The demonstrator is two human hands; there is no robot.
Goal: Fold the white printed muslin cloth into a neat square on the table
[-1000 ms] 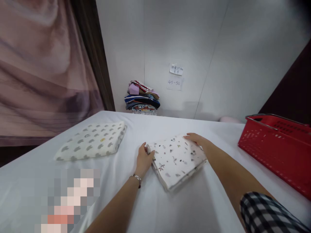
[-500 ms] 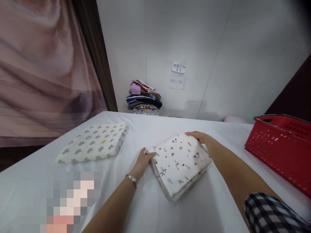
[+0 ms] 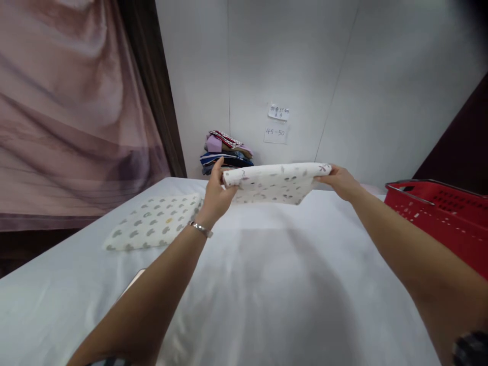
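A folded white cloth [image 3: 272, 182] with small printed figures is held up above the white-covered table [image 3: 274, 284]. My left hand [image 3: 218, 190] grips its left end, thumb on the near side. At the opposite end, my right hand [image 3: 340, 181] pinches the corner between thumb and fingers. The cloth's long folded edge faces me, and its far part slopes down behind. To the left lies another folded cloth [image 3: 152, 221], cream with grey mouse-head shapes, partly covered by my left wrist.
On the right stands a red plastic basket [image 3: 438, 213] with a metal handle. Behind the table is a stack of folded fabrics [image 3: 226, 152] by the wall, where two paper notes [image 3: 276, 133] hang. A pink curtain [image 3: 76, 112] drapes at the left. My left forearm partly covers a flat pale object [image 3: 131, 284].
The printed cloth has been lifted off the table and turned, so its folded edge now faces me. Both hands have risen with it, and my right hand has changed its hold.
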